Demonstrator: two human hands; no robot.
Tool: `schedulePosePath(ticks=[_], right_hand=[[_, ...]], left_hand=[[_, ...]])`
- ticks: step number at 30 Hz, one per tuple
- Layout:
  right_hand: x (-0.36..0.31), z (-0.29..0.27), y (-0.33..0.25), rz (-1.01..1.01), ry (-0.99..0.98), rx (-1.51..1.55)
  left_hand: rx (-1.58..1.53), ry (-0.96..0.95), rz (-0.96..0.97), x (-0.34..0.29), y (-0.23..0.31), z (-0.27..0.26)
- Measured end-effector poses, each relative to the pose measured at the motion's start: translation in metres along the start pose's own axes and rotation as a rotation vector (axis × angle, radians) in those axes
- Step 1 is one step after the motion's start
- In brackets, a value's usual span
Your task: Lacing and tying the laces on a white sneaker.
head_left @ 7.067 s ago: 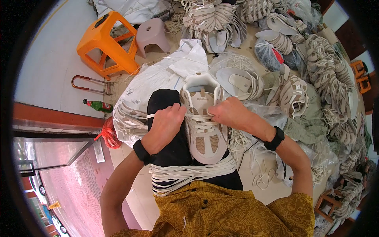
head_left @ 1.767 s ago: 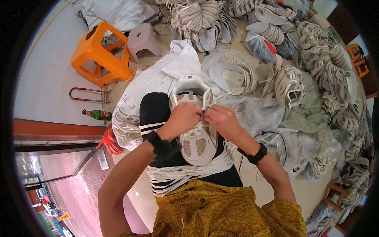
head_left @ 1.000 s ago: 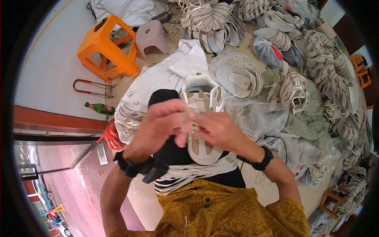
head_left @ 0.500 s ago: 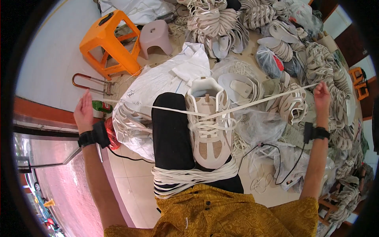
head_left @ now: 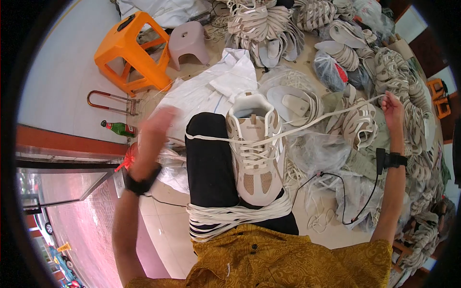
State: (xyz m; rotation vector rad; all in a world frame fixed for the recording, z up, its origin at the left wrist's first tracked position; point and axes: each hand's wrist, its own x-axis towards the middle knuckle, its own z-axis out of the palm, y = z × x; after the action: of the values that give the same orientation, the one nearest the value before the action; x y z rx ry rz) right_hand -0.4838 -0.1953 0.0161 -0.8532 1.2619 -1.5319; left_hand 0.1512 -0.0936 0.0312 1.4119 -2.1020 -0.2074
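A beige and white sneaker (head_left: pixel 260 189) rests on my right thigh, its toe toward me and its opening facing away. White shoelace (head_left: pixel 251 155) is threaded through its lower eyelets. From the shoe, one lace length rises to the upper right, where my right hand (head_left: pixel 394 109) pinches it with closed fingers. The other length crosses the black trouser leg (head_left: pixel 209 168) toward my left hand (head_left: pixel 156 137). Motion smears that hand, so its fingers and any grip on the lace are unclear. A bundle of loose white laces (head_left: pixel 216 222) lies across my thighs.
An orange stool (head_left: pixel 129 53) and a pale plastic stool (head_left: pixel 188 43) stand at the far left. A green bottle (head_left: pixel 120 128) and a metal U-shaped lock (head_left: pixel 113 101) are by the left wall. Piled shoe uppers (head_left: pixel 261 24) and clear plastic bags (head_left: pixel 319 151) cover the floor ahead and right.
My left hand has swung inward from the far left toward the shoe, and the left lace length has gone slack. My right hand has risen slightly, keeping hold of its lace.
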Motion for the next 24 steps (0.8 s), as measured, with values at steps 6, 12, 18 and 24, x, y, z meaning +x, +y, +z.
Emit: schedulePosePath(ticks=[6, 12, 18, 24], right_hand=[[-0.024, 0.055, -0.004, -0.027, -0.17, -0.153], [-0.036, 0.064, -0.009, -0.016, -0.242, -0.14], [-0.022, 0.046, 0.004, -0.019, -0.226, -0.061], [0.032, -0.074, -0.027, -0.187, -0.169, 0.476]], left_hand=[[0.085, -0.262, 0.328, 0.001, 0.093, 0.078], [0.131, -0.338, 0.362, 0.006, 0.094, 0.083], [0.16, -0.267, 0.422, 0.001, 0.096, 0.086], [0.622, -0.215, 0.414, -0.017, 0.107, 0.095]])
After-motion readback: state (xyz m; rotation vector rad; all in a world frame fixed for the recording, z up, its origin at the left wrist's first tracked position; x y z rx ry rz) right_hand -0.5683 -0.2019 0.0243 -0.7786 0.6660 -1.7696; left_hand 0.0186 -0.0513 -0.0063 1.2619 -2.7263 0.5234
